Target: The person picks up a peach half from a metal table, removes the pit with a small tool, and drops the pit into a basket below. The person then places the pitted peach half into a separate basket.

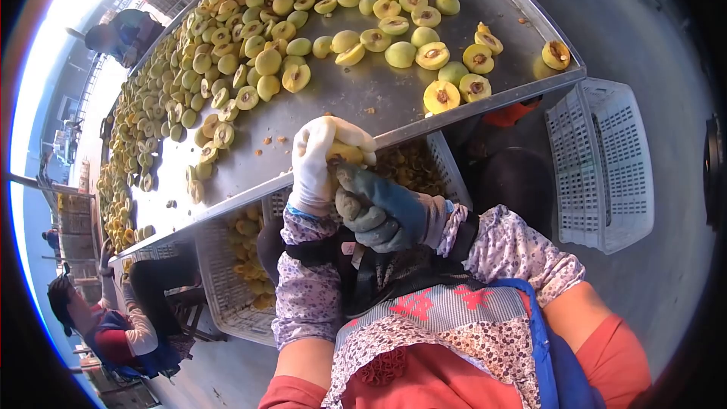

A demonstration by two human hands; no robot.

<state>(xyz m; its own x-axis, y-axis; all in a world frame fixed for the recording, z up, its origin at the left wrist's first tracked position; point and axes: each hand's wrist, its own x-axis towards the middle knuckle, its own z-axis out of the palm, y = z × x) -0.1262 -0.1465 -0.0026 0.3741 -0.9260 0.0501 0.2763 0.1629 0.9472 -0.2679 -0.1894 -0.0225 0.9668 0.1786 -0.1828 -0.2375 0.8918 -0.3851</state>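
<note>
My left hand, in a white glove, is wrapped round a yellow fruit piece just off the table's near edge. Against it from the right presses my right hand, in a blue-grey glove, its fingers curled and its thumb at the fruit. Whatever the right fist holds is hidden. Beyond both hands the metal table carries a heap of halved yellow-green fruits, some showing brown pits or hollows. Several halves, one of them a cut half, lie near the right part of the edge.
A white crate stands on the floor at right. Under the table edge are a crate with fruit pieces and another crate with darker pieces. One person sits at lower left; another person is across the table.
</note>
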